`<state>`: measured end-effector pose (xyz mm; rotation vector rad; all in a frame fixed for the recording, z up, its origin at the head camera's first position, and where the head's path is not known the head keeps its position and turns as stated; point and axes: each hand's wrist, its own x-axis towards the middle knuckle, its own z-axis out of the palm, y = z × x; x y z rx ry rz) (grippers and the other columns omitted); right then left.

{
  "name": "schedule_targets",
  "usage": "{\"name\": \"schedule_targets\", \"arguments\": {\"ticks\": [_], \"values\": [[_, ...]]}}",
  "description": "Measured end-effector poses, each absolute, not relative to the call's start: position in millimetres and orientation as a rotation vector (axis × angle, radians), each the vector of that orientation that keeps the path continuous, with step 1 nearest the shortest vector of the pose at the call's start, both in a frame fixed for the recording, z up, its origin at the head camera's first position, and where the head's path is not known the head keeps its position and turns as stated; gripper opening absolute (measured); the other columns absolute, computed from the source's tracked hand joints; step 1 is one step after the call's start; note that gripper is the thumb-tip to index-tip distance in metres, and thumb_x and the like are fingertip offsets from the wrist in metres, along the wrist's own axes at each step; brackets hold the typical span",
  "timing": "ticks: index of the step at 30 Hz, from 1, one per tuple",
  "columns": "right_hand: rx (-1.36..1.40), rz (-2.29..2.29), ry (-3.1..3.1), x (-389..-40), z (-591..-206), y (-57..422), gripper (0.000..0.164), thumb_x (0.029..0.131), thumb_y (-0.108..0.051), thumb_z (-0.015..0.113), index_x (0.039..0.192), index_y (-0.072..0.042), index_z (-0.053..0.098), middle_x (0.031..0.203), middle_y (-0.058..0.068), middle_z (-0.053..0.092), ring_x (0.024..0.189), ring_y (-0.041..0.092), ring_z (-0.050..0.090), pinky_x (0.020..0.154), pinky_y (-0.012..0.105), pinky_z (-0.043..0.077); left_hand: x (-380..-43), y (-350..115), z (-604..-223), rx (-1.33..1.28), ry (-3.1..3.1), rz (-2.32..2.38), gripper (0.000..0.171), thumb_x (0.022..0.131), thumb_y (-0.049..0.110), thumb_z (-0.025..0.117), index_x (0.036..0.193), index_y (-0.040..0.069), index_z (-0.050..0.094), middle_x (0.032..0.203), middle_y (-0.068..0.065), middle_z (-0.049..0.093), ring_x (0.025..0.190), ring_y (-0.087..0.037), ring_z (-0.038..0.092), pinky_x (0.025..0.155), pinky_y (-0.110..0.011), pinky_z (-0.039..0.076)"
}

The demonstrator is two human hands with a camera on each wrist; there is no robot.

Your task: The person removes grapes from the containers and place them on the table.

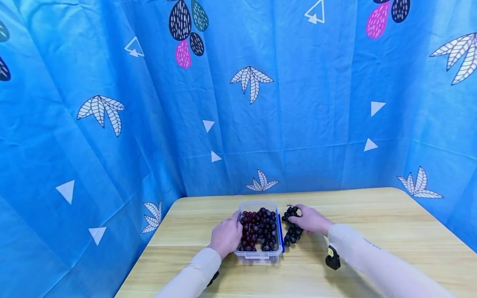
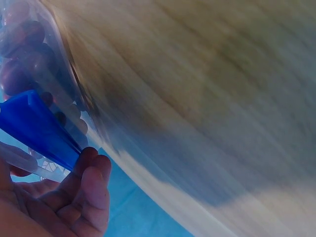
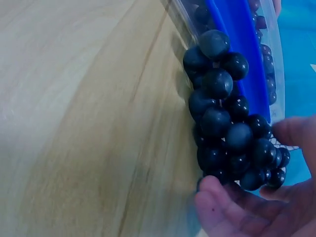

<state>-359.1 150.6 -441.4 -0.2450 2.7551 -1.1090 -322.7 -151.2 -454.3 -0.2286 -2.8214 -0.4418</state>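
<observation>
A clear plastic box (image 1: 258, 255) full of dark red and purple grapes (image 1: 263, 223) stands on the table. My left hand (image 1: 226, 235) grips its left side; in the left wrist view the fingers (image 2: 96, 182) curl at a blue clip flap (image 2: 37, 128) on that wall. Right of the box lies a bunch of black grapes (image 1: 293, 234). Its upper end is held between the thumb and fingers of my right hand (image 1: 311, 219). In the right wrist view the bunch (image 3: 217, 118) stands close beside the box's other blue flap (image 3: 242, 54); whether they touch I cannot tell.
The pale wooden table (image 1: 391, 231) reaches out on both sides of the box. Behind it and at the sides hangs a blue patterned curtain (image 1: 298, 124). A black device (image 1: 333, 258) is strapped at the right wrist.
</observation>
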Motion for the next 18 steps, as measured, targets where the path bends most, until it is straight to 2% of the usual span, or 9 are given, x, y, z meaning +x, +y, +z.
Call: {"name": "schedule_targets", "arguments": {"ticks": [2, 6, 9, 12, 15, 18], "values": [[-0.232, -1.109, 2.741, -356.5, -441.6, 149.3, 0.082, 0.095, -0.037, 0.067, 0.157, -0.002, 0.027, 0.109, 0.018, 0.069, 0.049, 0.017, 0.055, 0.052, 0.036, 0.053, -322.6, -151.2, -454.3, -0.229, -2.819, -0.441, 0.048, 0.102, 0.024, 0.046, 0.148, 0.010, 0.050, 0.111, -0.019, 0.073, 0.081, -0.030, 0.070, 0.065, -0.046, 0.057], [-0.206, -1.127, 2.689, -351.7, -441.8, 145.2, 0.096, 0.090, -0.037, 0.073, 0.161, -0.007, 0.015, 0.095, 0.014, 0.067, 0.051, 0.016, 0.053, 0.048, 0.034, 0.052, -323.0, -151.2, -454.2, -0.233, -2.812, -0.444, 0.048, 0.102, 0.024, 0.046, 0.148, 0.009, 0.050, 0.111, -0.020, 0.073, 0.081, -0.031, 0.071, 0.065, -0.046, 0.057], [-0.204, -1.153, 2.658, -348.9, -442.8, 141.6, 0.105, 0.087, -0.031, 0.077, 0.162, -0.007, 0.007, 0.091, 0.015, 0.066, 0.051, 0.016, 0.052, 0.047, 0.034, 0.052, -323.0, -151.3, -454.3, -0.232, -2.808, -0.446, 0.047, 0.102, 0.024, 0.046, 0.147, 0.010, 0.050, 0.112, -0.019, 0.073, 0.081, -0.030, 0.070, 0.065, -0.046, 0.057], [-0.206, -1.171, 2.642, -347.3, -444.8, 138.9, 0.109, 0.085, -0.024, 0.077, 0.162, -0.007, 0.003, 0.110, 0.022, 0.066, 0.049, 0.015, 0.050, 0.047, 0.034, 0.052, -322.7, -151.4, -454.9, -0.231, -2.806, -0.454, 0.047, 0.103, 0.025, 0.046, 0.147, 0.011, 0.051, 0.110, -0.018, 0.073, 0.076, -0.026, 0.068, 0.062, -0.044, 0.056], [-0.205, -1.172, 2.648, -345.8, -445.5, 136.9, 0.108, 0.084, -0.020, 0.077, 0.162, -0.006, 0.003, 0.133, 0.031, 0.056, 0.049, 0.014, 0.048, 0.046, 0.035, 0.052, -322.3, -151.4, -455.3, -0.234, -2.808, -0.453, 0.047, 0.103, 0.026, 0.046, 0.147, 0.010, 0.051, 0.109, -0.018, 0.074, 0.073, -0.024, 0.067, 0.060, -0.043, 0.055], [-0.205, -1.160, 2.659, -343.5, -445.1, 135.5, 0.106, 0.085, -0.020, 0.076, 0.162, -0.005, 0.003, 0.141, 0.033, 0.050, 0.047, 0.013, 0.044, 0.046, 0.035, 0.052, -321.9, -151.0, -455.2, -0.237, -2.808, -0.457, 0.047, 0.102, 0.025, 0.047, 0.147, 0.010, 0.051, 0.110, -0.019, 0.073, 0.075, -0.027, 0.068, 0.061, -0.044, 0.056]]}}
